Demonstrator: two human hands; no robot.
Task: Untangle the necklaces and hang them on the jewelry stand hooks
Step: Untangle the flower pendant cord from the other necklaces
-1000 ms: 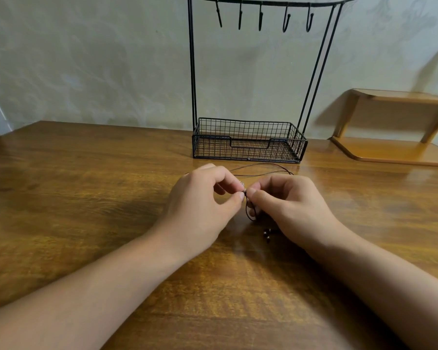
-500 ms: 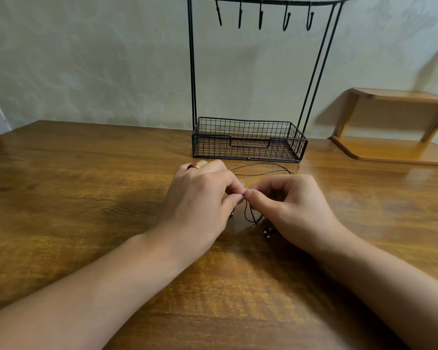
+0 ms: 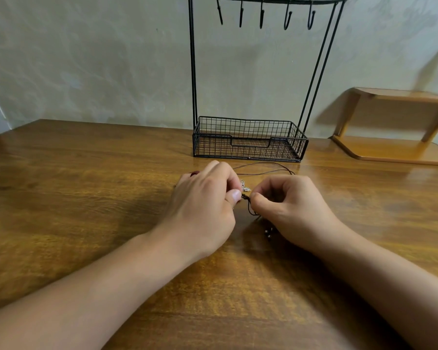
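Both hands were low over the brown wooden table (image 3: pixel 86 198), very close together. The left hand (image 3: pixel 202 208) had its fingers (image 3: pixel 234 195) curled in, and the thumb and first finger pinched a thin dark cord (image 3: pixel 248 204). The right hand (image 3: pixel 291 205) was curled too, and its thumb and finger pinched the same cord just beside the left ones. A small loop of cord hung down between the two hands. A little silver charm (image 3: pixel 244 186) showed just above the pinch. Some tiny dark beads (image 3: pixel 268 232) lay on the table under the right hand. More cord curved away behind the hands, toward the black wire jewelry stand (image 3: pixel 249 145). Its hooks (image 3: pixel 262 15) were bare.
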